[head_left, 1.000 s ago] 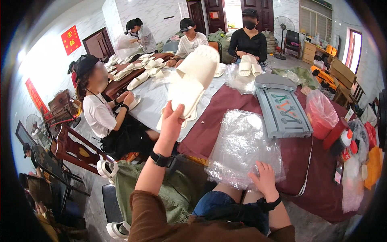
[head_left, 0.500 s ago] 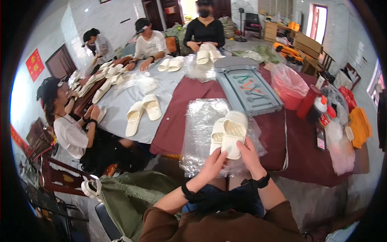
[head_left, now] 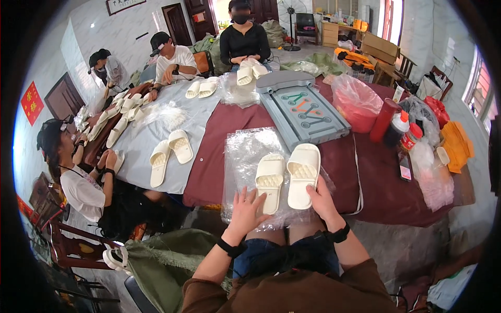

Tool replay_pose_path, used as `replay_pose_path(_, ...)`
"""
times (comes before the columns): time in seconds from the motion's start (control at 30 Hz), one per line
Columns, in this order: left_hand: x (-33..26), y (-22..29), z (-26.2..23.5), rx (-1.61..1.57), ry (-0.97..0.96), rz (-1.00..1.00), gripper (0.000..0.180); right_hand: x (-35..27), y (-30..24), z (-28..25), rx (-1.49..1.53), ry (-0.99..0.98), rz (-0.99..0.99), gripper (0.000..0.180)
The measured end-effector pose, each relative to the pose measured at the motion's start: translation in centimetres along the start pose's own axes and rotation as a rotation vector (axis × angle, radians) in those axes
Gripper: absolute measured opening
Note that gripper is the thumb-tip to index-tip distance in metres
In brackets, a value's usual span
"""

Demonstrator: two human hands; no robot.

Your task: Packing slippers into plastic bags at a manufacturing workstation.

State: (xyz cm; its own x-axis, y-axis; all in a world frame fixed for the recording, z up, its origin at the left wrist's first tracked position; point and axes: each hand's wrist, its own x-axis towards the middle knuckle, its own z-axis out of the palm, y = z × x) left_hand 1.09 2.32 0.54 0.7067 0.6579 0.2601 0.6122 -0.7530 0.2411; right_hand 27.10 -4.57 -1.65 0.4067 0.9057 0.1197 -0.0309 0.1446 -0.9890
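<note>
Two cream slippers lie in front of me, side by side with a gap between them, toes pointing away. My left hand [head_left: 247, 211] has its fingers spread, its fingertips at the heel of the left slipper [head_left: 270, 180]. At the heel of the right slipper [head_left: 303, 175], my right hand [head_left: 323, 201] grips the edge, thumb on the footbed and the other fingers hidden underneath. Under the slippers is a sheet of clear plastic bags [head_left: 239, 166], spread over the near edge of the maroon-covered table [head_left: 214, 151].
Beyond the slippers stands a grey plastic folding stool [head_left: 308, 112]. A red bag-lined tub [head_left: 356, 101], bottles [head_left: 396, 129] and a phone [head_left: 405, 169] are at right. Another slipper pair [head_left: 172, 152] rests on the grey cloth. Co-workers sit at the far and left sides.
The slippers, overlapping before, are now apart and side by side. My left hand has moved left and its fingers have spread; my right hand still holds the right slipper. The view has shifted slightly.
</note>
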Motion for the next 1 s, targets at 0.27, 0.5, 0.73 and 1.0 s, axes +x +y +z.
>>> replay_pose_path(0.27,-2.8,1.6,0.6,-0.067,0.125,-0.109,0.058,-0.7,-0.9,-0.8,-0.549,-0.239,-0.013,0.06)
replay_pose_path(0.5,-2.6,1.4,1.1,-0.175,0.267,-0.203,0.054,3.7,-0.3,0.8,-0.281,-0.367,-0.008,0.055)
replay_pose_path(0.73,-2.6,1.8,1.4,-0.1,0.224,-0.153,0.06,1.2,-2.7,3.9,-1.101,0.005,-0.476,0.047)
replay_pose_path(1.0,-2.2,1.3,1.2,-0.15,0.249,0.009,0.051,3.8,-1.1,8.4,-1.053,-0.18,-0.318,0.063)
